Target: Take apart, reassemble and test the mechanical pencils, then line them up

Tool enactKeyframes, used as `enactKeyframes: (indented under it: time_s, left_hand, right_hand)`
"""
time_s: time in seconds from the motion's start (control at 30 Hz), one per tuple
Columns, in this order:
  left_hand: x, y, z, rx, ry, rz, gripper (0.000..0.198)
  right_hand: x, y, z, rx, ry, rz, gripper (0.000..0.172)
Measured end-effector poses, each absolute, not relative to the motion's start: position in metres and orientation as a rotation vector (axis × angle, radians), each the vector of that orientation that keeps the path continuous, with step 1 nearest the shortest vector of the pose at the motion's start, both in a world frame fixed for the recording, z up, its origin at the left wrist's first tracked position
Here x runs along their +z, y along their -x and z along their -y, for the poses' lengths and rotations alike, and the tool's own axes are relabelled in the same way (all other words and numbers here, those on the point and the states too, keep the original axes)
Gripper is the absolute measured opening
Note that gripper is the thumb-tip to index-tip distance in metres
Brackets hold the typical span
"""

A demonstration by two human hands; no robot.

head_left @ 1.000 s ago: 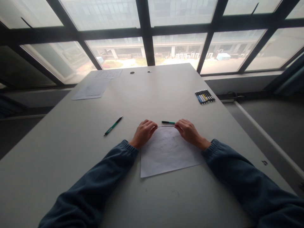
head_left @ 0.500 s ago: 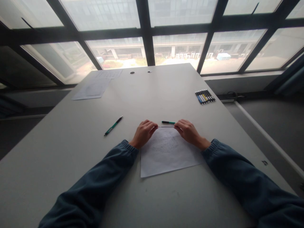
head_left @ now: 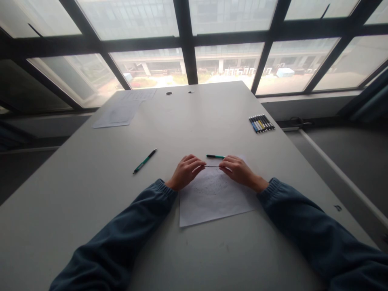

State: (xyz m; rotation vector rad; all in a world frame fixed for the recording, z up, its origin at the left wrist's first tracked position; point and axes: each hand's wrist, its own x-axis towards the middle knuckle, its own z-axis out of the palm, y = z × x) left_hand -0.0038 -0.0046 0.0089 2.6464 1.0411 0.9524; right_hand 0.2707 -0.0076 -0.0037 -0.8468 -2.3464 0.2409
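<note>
A thin dark rod, like a pen refill, runs level between my two hands; its exact kind is too small to make out. My left hand pinches its left end with thumb and fingers, and my right hand does the same at the right. Beneath both hands lies a white sheet of paper with a faint drawing, partly covered by them. Just beyond the fingertips rests a green and black pen, its right end hidden by my right hand. A second green pen lies slantwise left of my left hand.
Several pens or markers lie side by side near the right edge of the white table. Papers sit at the far left corner. A small dark object is near the right edge. Windows stand behind the table.
My hands have drawn slightly closer together and a little toward me, so less of the thin rod shows between them and it sits lower over the paper. The pens have stayed put.
</note>
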Motion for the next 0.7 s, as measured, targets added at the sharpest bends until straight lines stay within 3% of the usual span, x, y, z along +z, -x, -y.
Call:
enactKeyframes:
  time_s: [0.23, 0.33, 0.5, 0.7]
  left_hand:
    - [0.009, 0.004, 0.007, 0.928, -2.659, -1.000, 0.017]
    - [0.011, 0.005, 0.007, 1.005, -2.665, -1.010, 0.027]
    - [0.011, 0.011, 0.003, 1.114, -2.514, -1.515, 0.027]
    - [0.002, 0.019, -0.007, 0.830, -2.522, -1.719, 0.020]
  right_hand:
    - [0.000, -0.269, 0.010, 0.314, 0.803, 2.349, 0.020]
    - [-0.002, -0.270, 0.010, 0.296, 0.826, 2.325, 0.019]
    - [-0.008, -0.272, 0.008, 0.215, 0.914, 2.217, 0.018]
    - [-0.012, -0.273, 0.008, 0.179, 0.991, 2.159, 0.018]
